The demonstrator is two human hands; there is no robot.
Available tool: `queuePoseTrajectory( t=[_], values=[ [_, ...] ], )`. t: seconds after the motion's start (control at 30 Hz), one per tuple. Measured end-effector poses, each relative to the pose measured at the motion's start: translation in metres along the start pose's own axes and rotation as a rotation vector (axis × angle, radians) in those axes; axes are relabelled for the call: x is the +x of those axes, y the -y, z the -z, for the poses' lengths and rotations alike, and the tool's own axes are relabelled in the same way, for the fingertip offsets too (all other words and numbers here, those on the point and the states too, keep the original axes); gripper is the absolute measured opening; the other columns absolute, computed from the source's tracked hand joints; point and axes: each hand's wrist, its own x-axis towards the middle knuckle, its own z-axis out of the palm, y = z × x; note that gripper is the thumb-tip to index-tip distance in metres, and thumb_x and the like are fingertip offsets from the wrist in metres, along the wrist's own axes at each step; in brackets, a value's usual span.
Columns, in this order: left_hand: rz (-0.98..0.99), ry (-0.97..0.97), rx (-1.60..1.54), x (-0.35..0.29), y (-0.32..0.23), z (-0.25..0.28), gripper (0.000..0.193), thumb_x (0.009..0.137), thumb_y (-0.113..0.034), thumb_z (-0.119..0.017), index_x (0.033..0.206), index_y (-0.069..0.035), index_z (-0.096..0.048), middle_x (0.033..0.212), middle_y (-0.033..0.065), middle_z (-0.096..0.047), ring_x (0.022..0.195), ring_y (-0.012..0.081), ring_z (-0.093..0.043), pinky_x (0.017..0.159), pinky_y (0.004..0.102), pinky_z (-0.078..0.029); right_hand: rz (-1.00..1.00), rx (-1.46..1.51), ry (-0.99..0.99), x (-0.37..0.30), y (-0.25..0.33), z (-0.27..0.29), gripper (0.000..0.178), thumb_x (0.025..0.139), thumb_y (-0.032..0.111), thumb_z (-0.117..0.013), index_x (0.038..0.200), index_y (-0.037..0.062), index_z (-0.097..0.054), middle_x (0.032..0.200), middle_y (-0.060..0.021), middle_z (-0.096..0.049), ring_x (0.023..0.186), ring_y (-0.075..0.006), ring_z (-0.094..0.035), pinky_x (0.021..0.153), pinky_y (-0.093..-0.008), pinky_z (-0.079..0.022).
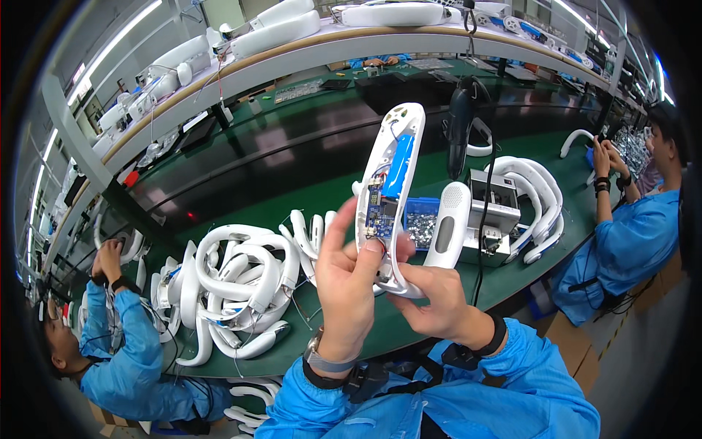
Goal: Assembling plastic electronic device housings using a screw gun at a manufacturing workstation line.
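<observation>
Both my hands hold a white neck fan housing [413, 146] upright above the bench, its inner side facing me. A blue battery [398, 167] and a blue circuit board [380, 218] with thin wires sit inside it. My left hand [349, 274] grips the left edge, the thumb pressing at the lower end of the board. My right hand [442, 301] pinches the bottom end of the housing. Right beside it rises a white arm with a perforated end [453, 212] and a grey oval; I cannot tell whether it joins the held housing.
A heap of white neck fan parts [241, 278] lies left. Behind my hands is a blue bin of small metal parts [422, 228]. A metal fixture [493, 205] stands right, near a hanging black electric screwdriver [460, 128] and its cable. Co-workers in blue sit at both sides.
</observation>
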Motion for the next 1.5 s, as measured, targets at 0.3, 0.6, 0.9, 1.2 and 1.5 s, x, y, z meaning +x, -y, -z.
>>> queuePoseTrajectory(
  t=[0.3,0.6,0.9,1.2,1.5],
  values=[
    [0.247,0.094,-0.141,-0.012,-0.007,0.0,0.026,0.098,-0.01,-0.052,0.115,0.008,-0.058,0.093,0.0182,-0.071,0.08,0.0211,-0.071,0.072,0.0314,-0.06,-0.005,0.121,0.058,0.005,0.011,0.006,0.05,0.064,-0.005,-0.077,0.112,0.0023,-0.063,0.084,-0.0158,-0.069,0.069,-0.0314,-0.069,0.06,-0.0359,-0.054],
    [0.236,0.052,-0.234,-0.017,-0.022,0.012,0.026,0.099,-0.017,-0.054,0.105,0.007,-0.061,0.085,0.0161,-0.071,0.074,0.0189,-0.07,0.066,0.0287,-0.059,0.05,0.21,0.146,0.011,0.013,-0.002,0.051,0.061,-0.006,-0.077,0.109,0.001,-0.063,0.087,-0.0143,-0.069,0.073,-0.0319,-0.069,0.062,-0.0365,-0.055],
    [0.257,-0.038,-0.22,-0.015,-0.028,-0.005,0.026,0.101,-0.016,-0.048,0.104,0.006,-0.06,0.084,0.0155,-0.071,0.073,0.0187,-0.07,0.064,0.0269,-0.058,-0.031,0.24,0.098,0.006,0.005,-0.004,0.051,0.063,-0.004,-0.078,0.112,0.0015,-0.063,0.087,-0.0166,-0.069,0.074,-0.0339,-0.069,0.064,-0.0372,-0.056],
    [0.229,-0.027,-0.158,-0.003,-0.003,0.004,0.034,0.102,-0.019,-0.044,0.12,0.007,-0.054,0.076,0.0117,-0.068,0.07,0.0175,-0.068,0.065,0.0273,-0.056,-0.048,0.129,0.159,0.015,0.001,0.0,0.047,0.065,-0.003,-0.078,0.109,0.0025,-0.064,0.086,-0.0153,-0.069,0.075,-0.033,-0.069,0.064,-0.036,-0.055],
    [0.262,0.032,-0.231,0.004,-0.015,0.023,0.03,0.099,-0.016,-0.048,0.116,0.008,-0.056,0.082,0.016,-0.069,0.072,0.0204,-0.07,0.067,0.0303,-0.058,-0.067,0.116,0.188,0.026,0.006,-0.011,0.046,0.064,-0.002,-0.078,0.107,0.0029,-0.064,0.088,-0.0152,-0.07,0.076,-0.0329,-0.069,0.064,-0.0374,-0.055]
  ],
)
